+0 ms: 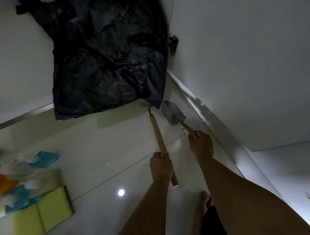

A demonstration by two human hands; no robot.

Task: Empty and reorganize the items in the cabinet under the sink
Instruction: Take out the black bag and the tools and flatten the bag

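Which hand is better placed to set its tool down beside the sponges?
Probably the left hand: its wooden-handled tool is nearer the sponges at left; the right hand holds the trowel by the wall.

Left hand [161,168] is gripping a wooden-handled tool [157,135], its head touching the black bag [108,57] at twelve o'clock; right hand [201,144] is gripping a trowel [172,112].

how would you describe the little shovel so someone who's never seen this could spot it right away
Find the big black plastic bag on the pale tiled floor. Just off its lower right corner, by the white cabinet wall, lies the small trowel, held by the right hand. Its broad pointed metal blade sets it apart from the other wooden-handled tool in the left hand.
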